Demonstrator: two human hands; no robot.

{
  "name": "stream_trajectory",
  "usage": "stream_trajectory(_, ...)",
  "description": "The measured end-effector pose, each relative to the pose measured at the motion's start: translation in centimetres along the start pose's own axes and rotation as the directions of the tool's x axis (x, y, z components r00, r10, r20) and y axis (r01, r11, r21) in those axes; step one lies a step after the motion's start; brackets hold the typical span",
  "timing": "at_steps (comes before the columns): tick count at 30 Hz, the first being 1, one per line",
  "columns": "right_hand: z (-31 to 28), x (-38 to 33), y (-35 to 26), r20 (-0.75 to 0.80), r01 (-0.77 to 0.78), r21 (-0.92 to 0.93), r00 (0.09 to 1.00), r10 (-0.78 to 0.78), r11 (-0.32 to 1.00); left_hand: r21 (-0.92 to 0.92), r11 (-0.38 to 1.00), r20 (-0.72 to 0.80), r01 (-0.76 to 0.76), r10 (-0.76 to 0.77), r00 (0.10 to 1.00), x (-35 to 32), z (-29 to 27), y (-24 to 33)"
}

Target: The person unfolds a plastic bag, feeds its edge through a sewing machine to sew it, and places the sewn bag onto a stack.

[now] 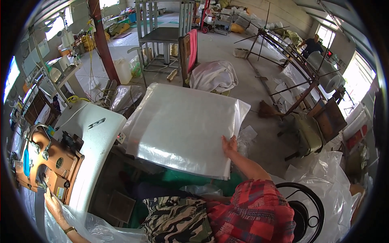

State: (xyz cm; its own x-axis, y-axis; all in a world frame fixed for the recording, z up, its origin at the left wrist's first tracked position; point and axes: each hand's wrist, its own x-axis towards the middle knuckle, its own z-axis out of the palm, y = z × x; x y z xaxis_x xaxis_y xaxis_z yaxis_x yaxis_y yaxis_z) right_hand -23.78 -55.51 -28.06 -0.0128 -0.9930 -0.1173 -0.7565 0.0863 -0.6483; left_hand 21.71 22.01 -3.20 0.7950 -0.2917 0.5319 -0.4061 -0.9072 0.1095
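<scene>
The right hand (229, 145) lies flat and open, fingers spread, on the near right edge of a stack of white woven sacks (182, 125), at about four o'clock from the stack's middle. It presses on the top sheet without closing round it. The stack fills the middle of the view and overhangs its support, so what carries it is hidden; only a strip of green (190, 180) shows under the near edge. The right forearm runs back toward five o'clock into a red plaid sleeve (255, 212).

The left hand (52, 202) is at eight o'clock, low in the view, with a watch (69, 230) on the wrist. It reaches up to the underside of an orange-brown sewing machine (50, 162). Its fingertips vanish behind the machine's lower edge, so whether they grip anything cannot be told. Clear plastic film (87, 229) lies crumpled just under that wrist, partly cut off by the lower rim.

The machine sits at the left end of a white table (95, 139), whose far side is blurred by the lens curve. A black chair back (302, 204) shows at five o'clock, half covered by the sleeve. Another person (311, 45) stands well off at two o'clock, too small to make out in detail.
</scene>
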Motion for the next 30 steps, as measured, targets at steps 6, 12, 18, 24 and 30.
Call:
stream_trajectory(6,-0.6,-0.9,-0.8,0.012,-0.001,0.018,1.000,0.001,1.000,-0.016,1.000,0.019,0.027,-0.026,0.999,-0.1,-0.1,0.0)
stream_trajectory(12,-0.6,-0.1,-0.4,0.032,-0.023,0.016,0.999,0.022,1.000,-0.045,0.996,0.033,0.072,-0.071,0.997,0.0,-0.2,0.8)
stream_trajectory(18,-1.4,-0.2,-0.6,0.075,-0.071,0.029,0.995,0.069,0.997,-0.010,0.997,0.057,0.080,-0.079,0.995,0.2,-0.4,1.7)
stream_trajectory(24,-1.1,-0.5,-0.5,0.021,-0.010,-0.043,1.000,0.011,0.999,0.018,0.996,0.091,0.084,-0.086,0.992,0.2,-0.5,1.5)
stream_trajectory(30,-0.6,-0.3,-0.7,0.006,-0.042,0.004,0.999,0.042,0.999,0.035,0.993,0.075,0.114,-0.116,0.990,0.1,-0.9,1.5)
